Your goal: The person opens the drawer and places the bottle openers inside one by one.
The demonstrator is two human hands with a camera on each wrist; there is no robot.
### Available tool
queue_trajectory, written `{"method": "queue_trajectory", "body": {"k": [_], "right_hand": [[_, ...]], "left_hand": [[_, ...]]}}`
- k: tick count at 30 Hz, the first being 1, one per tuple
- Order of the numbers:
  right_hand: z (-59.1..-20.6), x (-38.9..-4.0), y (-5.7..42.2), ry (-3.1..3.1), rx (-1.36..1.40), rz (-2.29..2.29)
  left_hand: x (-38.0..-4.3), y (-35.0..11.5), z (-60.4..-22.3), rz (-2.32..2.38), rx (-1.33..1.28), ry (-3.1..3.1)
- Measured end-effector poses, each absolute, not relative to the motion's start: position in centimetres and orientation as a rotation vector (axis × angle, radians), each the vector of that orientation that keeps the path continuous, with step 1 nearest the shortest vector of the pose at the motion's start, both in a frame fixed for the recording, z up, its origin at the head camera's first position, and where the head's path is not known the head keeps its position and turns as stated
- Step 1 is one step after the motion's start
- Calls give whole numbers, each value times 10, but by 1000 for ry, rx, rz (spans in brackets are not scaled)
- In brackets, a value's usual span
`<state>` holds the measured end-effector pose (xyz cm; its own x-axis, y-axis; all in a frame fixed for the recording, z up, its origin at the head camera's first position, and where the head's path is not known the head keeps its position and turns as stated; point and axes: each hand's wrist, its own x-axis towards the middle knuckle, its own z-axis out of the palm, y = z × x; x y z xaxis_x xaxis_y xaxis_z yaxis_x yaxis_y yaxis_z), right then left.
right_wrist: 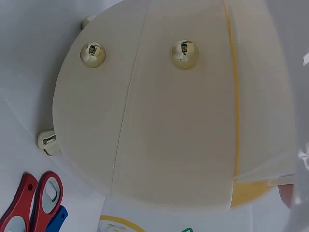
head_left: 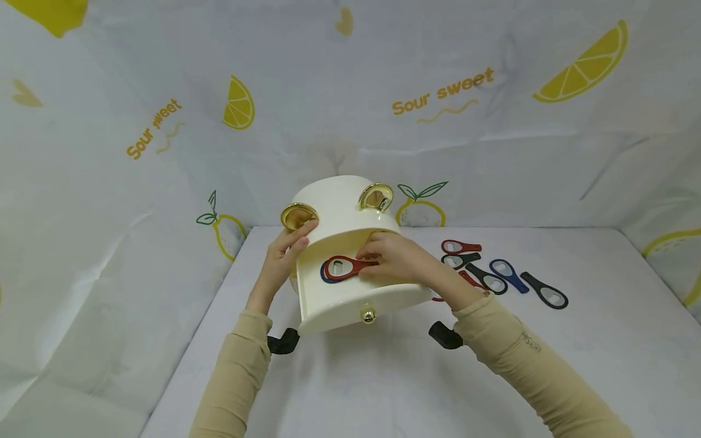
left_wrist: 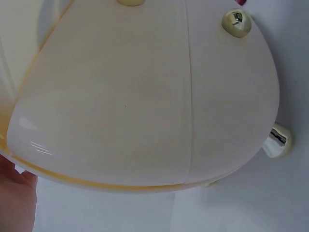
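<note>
A white rounded drawer box [head_left: 339, 204] with gold ear-shaped pieces stands at the table's middle, its drawer [head_left: 350, 313] pulled out by a gold knob [head_left: 368, 314]. Inside lies a red bottle opener [head_left: 350, 267] over a blue bottle opener [head_left: 323, 274], whose edge alone shows. My right hand [head_left: 397, 258] reaches into the drawer and pinches the red opener by its handle. With extended fingers my left hand [head_left: 282, 261] touches the box beside its left ear. In the left wrist view, only part of the left hand [left_wrist: 17, 198] shows, by the box's rim.
Several more bottle openers in red, black and blue lie right of the box, among them a blue one [head_left: 509, 275] and a black one [head_left: 544, 291]. Behind the table [head_left: 619, 340] hangs a lemon-print cloth [head_left: 339, 91]. A black bent piece sits by each wrist.
</note>
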<state>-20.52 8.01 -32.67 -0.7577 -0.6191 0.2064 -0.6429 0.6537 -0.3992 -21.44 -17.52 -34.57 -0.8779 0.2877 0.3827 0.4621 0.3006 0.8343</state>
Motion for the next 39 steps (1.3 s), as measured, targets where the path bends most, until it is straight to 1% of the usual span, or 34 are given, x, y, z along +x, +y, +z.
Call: {"method": "queue_trajectory", "body": {"k": [6, 10, 22, 31, 39], "right_hand": [[-325, -202, 84, -2779, 1092, 782], [-325, -197, 91, -2764, 1036, 904], [-339, -196, 133, -2440, 934, 1272], [-366, -193, 178, -2501, 785, 1230], [-388, -184, 214, -2630, 572, 1159]], "left_hand": [[-214, -175, -345, -1621, -697, -2407], [-213, -175, -343, -1628, -698, -2407], [-214, -175, -343, -1630, -693, -2408], [-213, -175, -344, -1629, -686, -2406], [-215, -176, -345, -1634, -688, -2409]]}}
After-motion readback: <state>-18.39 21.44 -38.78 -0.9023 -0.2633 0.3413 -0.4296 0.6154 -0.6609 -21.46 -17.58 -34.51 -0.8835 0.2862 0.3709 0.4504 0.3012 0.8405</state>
